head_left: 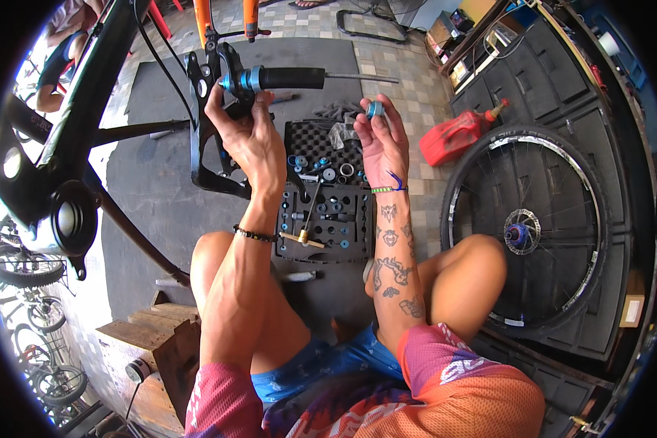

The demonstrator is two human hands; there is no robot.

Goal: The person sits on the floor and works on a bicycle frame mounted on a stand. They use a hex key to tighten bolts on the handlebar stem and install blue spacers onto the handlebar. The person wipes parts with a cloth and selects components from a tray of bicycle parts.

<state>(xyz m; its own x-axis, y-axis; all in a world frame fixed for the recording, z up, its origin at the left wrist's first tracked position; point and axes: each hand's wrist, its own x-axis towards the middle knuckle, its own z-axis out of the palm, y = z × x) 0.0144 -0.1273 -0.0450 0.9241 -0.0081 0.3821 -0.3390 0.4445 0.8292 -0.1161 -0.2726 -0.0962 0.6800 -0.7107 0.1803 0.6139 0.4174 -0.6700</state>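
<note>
My left hand (pixel 254 142) is closed around the blue-collared end of a bearing press tool (pixel 292 77), which lies level against a black linkage of the bike frame (pixel 204 157). A black sleeve covers the tool's middle, and a bare threaded rod (pixel 361 77) sticks out to the right. Beside the rod's free end, my right hand (pixel 383 150) pinches a small blue metal ring (pixel 374 109) in its fingertips, apart from the rod. Below both hands lies an open foam-lined tool case (pixel 288 252) with several blue and silver bearing adapters.
A T-handled tool (pixel 304 237) rests across the case. To the right are a red fuel can (pixel 452 137) and a bike wheel (pixel 522 233). A wooden crate (pixel 171 332) stands near my left knee. Bikes (pixel 44 310) and a seated person (pixel 55 69) are at the left.
</note>
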